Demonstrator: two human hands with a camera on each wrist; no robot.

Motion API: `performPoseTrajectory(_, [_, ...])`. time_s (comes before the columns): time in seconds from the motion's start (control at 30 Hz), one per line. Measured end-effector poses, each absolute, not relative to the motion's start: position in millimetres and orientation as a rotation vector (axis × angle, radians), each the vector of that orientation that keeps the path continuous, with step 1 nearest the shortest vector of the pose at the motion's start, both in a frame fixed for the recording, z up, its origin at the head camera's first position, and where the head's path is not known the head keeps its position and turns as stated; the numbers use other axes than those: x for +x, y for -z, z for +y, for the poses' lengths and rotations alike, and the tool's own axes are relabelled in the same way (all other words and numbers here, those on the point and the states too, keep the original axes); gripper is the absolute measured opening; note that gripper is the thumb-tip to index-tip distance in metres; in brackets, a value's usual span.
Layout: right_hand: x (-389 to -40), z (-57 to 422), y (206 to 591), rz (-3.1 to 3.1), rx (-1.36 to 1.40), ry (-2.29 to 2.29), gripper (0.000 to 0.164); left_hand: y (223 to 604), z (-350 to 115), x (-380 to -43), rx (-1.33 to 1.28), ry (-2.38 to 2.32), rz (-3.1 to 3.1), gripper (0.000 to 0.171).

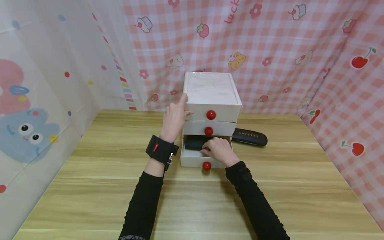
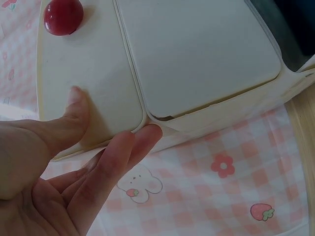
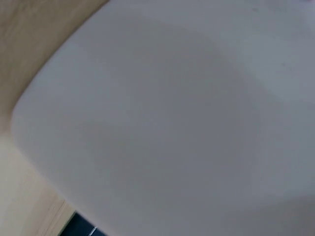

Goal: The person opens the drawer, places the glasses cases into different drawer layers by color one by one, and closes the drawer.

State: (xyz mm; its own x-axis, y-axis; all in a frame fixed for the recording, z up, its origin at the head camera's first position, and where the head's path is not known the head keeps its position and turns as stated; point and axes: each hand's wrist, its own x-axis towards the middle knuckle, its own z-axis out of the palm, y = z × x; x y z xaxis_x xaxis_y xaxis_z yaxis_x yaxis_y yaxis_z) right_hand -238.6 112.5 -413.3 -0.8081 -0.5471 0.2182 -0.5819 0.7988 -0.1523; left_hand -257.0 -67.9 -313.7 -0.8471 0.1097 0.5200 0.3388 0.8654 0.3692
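Observation:
A small white drawer cabinet [image 1: 211,111] with red round knobs stands at the back of the table. My left hand [image 1: 174,120] rests on its upper left side. In the left wrist view, its thumb [image 2: 76,105] presses the top drawer's front, with the other fingers straight along the side. The bottom drawer [image 1: 192,162] is pulled out. Inside it lies a dark, long object like a black case [image 1: 193,143]. My right hand [image 1: 220,150] reaches into the drawer with curled fingers, pinching the object's right end; the fingertips are partly hidden.
A black elongated case with gold lettering [image 1: 249,137] lies on the wooden table [image 1: 105,186], right of the cabinet. Patterned cloth [image 1: 204,50] hangs close behind and along the sides. The drawer's white front fills most of the right wrist view.

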Motion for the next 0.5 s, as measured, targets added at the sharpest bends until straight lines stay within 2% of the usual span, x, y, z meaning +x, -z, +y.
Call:
performPoseTrajectory(0.23, [-242.4,113.8,414.1,-2.981,0.788,-0.338,0.042,313.4,-68.1,-256.8,-0.33,0.618,-2.541,0.04])
performPoseTrajectory(0.33, [-243.6,116.1,414.6,-3.007,0.773,-0.377,0.044,313.4,-68.1,-256.6,-0.334,0.616,-2.537,0.04])
performPoseTrajectory(0.5, [-244.9,121.0,415.3,-2.956,0.82,-0.534,0.039,313.4,-68.2,-256.8,-0.332,0.616,-2.534,0.041])
